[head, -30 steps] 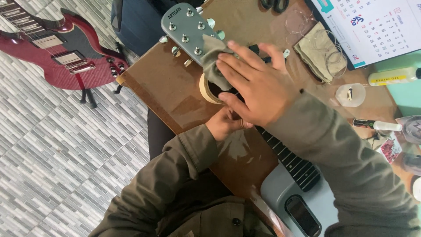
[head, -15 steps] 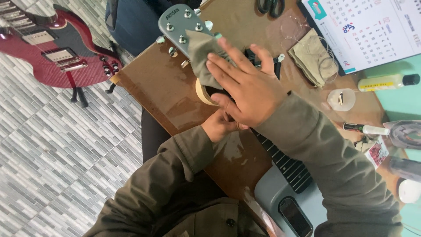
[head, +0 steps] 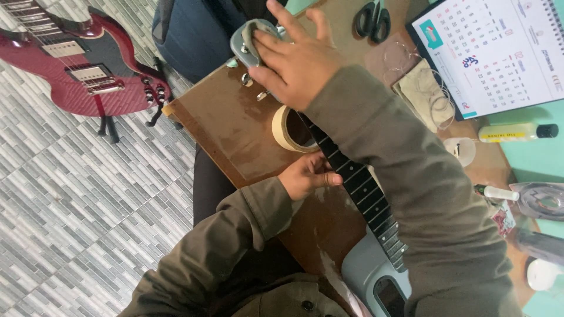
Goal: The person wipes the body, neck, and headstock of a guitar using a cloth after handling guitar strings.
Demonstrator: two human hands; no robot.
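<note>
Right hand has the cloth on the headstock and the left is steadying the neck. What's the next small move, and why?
Probably draw the cloth a short way across the grey headstock toward its tuning pegs. The right hand lies flat over the cloth on the headstock, the left hand grips the dark neck by the tape roll, and the headstock's edge nearest the pegs shows uncovered.

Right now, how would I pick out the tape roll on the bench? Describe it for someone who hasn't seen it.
Start at the brown wooden table and find the grey guitar's dark neck running across it. The tape roll lies under that neck, between the right hand and the left hand. It is the only tan ring there.
</note>
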